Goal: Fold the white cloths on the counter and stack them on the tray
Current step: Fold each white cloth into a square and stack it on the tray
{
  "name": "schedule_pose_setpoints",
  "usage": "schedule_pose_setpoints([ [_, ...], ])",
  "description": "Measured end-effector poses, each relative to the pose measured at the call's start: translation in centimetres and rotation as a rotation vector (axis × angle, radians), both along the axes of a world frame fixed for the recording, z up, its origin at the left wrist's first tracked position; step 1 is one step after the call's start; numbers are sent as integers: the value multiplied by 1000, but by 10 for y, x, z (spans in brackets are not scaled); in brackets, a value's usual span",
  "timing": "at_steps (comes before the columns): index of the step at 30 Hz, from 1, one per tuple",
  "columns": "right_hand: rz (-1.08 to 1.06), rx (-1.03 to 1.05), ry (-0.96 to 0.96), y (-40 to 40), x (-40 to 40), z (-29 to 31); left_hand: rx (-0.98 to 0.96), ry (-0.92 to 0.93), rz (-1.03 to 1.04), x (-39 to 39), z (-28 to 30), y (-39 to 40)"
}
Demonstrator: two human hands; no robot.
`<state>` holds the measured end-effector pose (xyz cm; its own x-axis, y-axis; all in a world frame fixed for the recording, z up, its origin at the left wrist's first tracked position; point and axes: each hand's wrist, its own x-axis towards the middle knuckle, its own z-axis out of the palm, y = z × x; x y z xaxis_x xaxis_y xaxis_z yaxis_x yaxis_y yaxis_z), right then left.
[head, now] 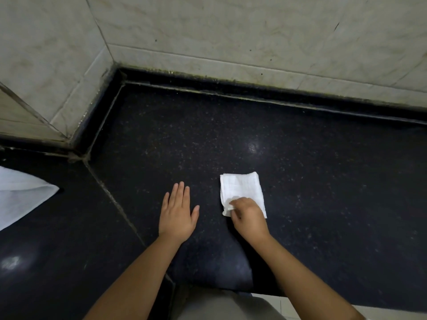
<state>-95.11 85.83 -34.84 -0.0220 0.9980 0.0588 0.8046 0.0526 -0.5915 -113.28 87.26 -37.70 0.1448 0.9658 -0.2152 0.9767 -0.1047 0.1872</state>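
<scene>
A small white cloth (240,189), folded into a rough square, lies on the black speckled counter (300,162). My right hand (248,215) grips its near left corner with curled fingers. My left hand (178,211) lies flat on the bare counter to the left of the cloth, fingers straight, apart from the cloth. A larger white cloth (20,197) lies at the far left edge of the view, partly cut off. No tray is in view.
Marble-tiled walls (231,31) meet in a corner behind the counter. A seam (111,192) runs diagonally across the counter left of my left hand. The counter's front edge (231,289) is near my body.
</scene>
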Motion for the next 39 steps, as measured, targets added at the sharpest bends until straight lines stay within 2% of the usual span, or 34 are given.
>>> schedule_pose_setpoints([
  [2, -242, -43, 249, 6, 13, 14, -17, 19, 10, 0, 3, 0],
  [6, -814, 49, 662, 11, 74, 30, 35, 58, -27, 10, 14, 2],
  [9, -1033, -182, 775, -5, 115, 16, 29, -31, -186, 41, 24, 4],
  [11, -1023, -331, 721, -15, 125, 9, 43, -78, -275, 68, 33, 5],
  [14, -938, -394, 635, -14, 126, 13, -8, -87, -351, 98, 34, 12],
  [21, -834, -497, 546, -13, 134, 15, -197, -7, -166, 139, 26, 19],
  [24, -802, -490, 531, -14, 137, 15, -212, 17, -139, 149, 23, 16],
  [30, -755, -332, 516, -15, 130, 23, -204, 59, -147, 147, 23, 14],
  [33, -663, -210, 496, -13, 116, 35, -204, -69, -134, 139, 27, 18],
  [35, -594, -121, 460, -9, 101, 42, -122, -140, -127, 120, 30, 20],
  [39, -434, 47, 317, 7, 52, 43, -30, -112, -64, 69, 27, 18],
])
